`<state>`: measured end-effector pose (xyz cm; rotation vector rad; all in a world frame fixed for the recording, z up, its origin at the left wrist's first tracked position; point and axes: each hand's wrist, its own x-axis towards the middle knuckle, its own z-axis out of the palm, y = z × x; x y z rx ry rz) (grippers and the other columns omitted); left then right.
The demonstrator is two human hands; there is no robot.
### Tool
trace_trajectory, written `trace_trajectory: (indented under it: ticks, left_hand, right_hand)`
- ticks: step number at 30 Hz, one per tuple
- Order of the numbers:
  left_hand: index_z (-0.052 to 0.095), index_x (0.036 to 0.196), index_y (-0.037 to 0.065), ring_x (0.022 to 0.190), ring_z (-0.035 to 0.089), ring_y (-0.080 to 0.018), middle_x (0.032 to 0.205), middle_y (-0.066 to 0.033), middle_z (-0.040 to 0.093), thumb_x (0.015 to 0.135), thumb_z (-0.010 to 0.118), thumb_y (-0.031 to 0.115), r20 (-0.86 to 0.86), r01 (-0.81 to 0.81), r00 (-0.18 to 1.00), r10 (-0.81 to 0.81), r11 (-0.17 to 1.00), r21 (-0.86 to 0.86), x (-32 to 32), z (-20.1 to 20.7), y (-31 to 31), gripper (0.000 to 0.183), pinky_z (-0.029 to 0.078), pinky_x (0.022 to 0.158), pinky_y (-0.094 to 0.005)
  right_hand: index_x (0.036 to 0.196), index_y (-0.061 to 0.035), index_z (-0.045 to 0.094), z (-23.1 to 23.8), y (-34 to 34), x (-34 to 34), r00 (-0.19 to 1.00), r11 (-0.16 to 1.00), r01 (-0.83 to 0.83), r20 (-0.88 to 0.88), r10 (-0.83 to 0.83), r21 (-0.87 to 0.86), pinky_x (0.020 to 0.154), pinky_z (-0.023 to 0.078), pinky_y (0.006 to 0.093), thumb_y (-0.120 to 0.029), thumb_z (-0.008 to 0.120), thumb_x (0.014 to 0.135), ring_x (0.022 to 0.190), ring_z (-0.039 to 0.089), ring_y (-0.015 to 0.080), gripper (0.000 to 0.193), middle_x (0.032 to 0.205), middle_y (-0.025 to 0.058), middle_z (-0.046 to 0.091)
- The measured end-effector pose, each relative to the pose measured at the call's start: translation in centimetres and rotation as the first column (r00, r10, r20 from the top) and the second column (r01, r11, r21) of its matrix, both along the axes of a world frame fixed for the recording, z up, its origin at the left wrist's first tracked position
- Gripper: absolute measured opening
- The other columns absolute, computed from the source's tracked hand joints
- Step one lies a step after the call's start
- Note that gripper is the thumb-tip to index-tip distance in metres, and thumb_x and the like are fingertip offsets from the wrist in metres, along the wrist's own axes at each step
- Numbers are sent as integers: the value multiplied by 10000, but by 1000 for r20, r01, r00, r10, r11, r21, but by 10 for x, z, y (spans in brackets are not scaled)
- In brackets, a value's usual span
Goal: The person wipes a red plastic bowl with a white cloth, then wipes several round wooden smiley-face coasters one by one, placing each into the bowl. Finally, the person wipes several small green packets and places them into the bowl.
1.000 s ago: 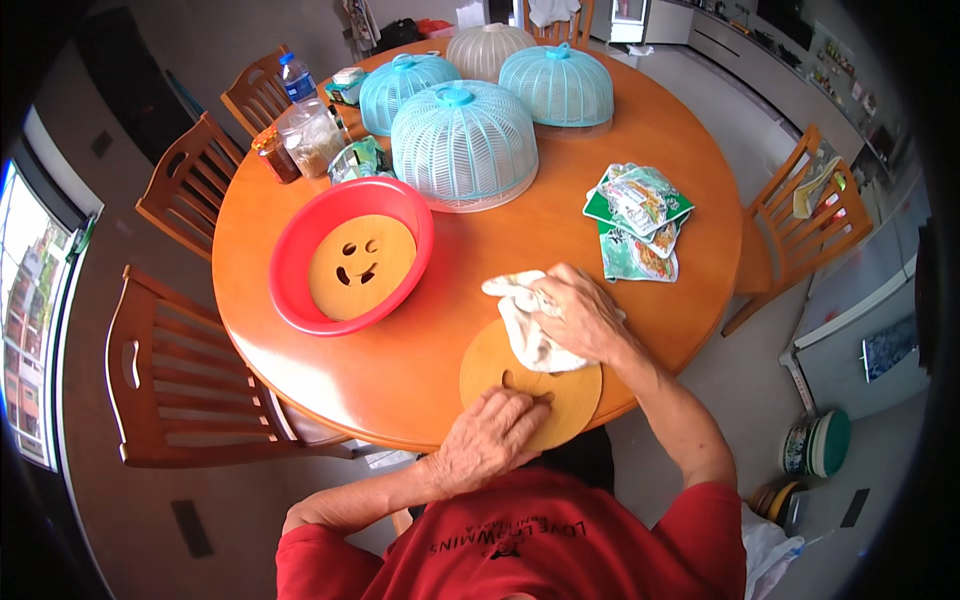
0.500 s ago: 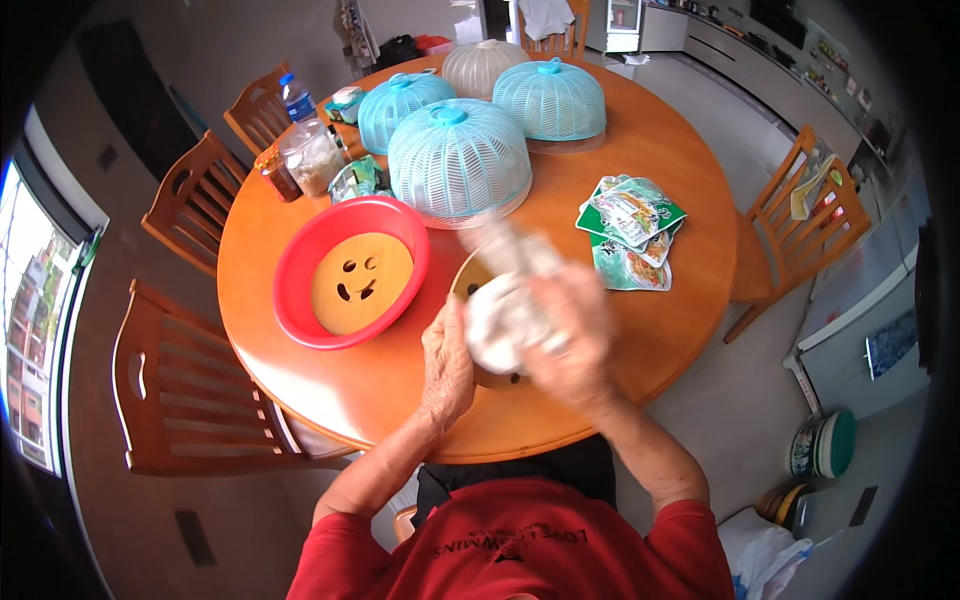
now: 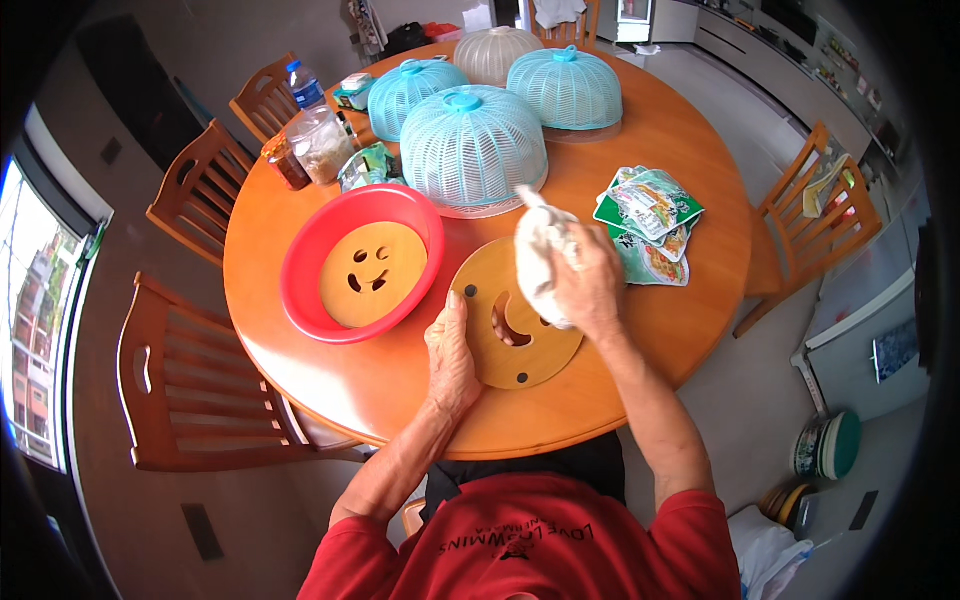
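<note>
A round wooden trivet with cut-out holes and small dark dots is held at its left edge by my left hand, thumb on top and fingers beneath. My right hand grips a bunched white cloth over the trivet's upper right part, hiding some of its cut-outs. To the left stands a red plastic basin. Inside it lies a second round wooden trivet with a smiling-face cut-out.
Blue mesh food covers and a beige one stand farther back on the round wooden table. Green flat packets lie at the right. Jars and a water bottle are at the far left. Wooden chairs surround the table.
My right hand and the cloth have moved up and right across the trivet, uncovering its middle and lower part. My left hand keeps its hold. The whole view has shifted slightly.
</note>
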<state>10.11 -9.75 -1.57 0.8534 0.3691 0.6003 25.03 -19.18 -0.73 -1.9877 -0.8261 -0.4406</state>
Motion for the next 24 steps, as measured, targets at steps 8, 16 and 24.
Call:
trace_trajectory:
  ticks: [8,16,24]
  left_hand:
    - [603,908,-13,662,597,-159,743,-73,607,953,632,166,24,94,995,-101,976,194,-1,-1,7,187,537,649,-312]
    - [623,924,-20,705,621,-153,779,-70,635,957,630,144,-28,86,996,-81,938,335,-8,4,9,167,549,717,-309]
    - [648,1025,-3,804,614,-103,862,-15,660,915,671,107,-63,-23,997,49,934,357,-9,-2,3,157,516,734,-279]
  right_hand:
    - [1054,49,618,27,-20,23,942,943,-331,-74,328,-30,729,529,361,-75,658,832,834,662,265,258,938,155,644]
    - [1038,-74,655,68,7,-19,734,888,-435,513,444,-147,837,461,413,-104,716,693,954,603,259,352,1048,74,622]
    - [990,-72,648,49,17,-40,725,956,-294,654,216,10,842,442,445,-191,688,785,997,595,263,241,1043,86,607]
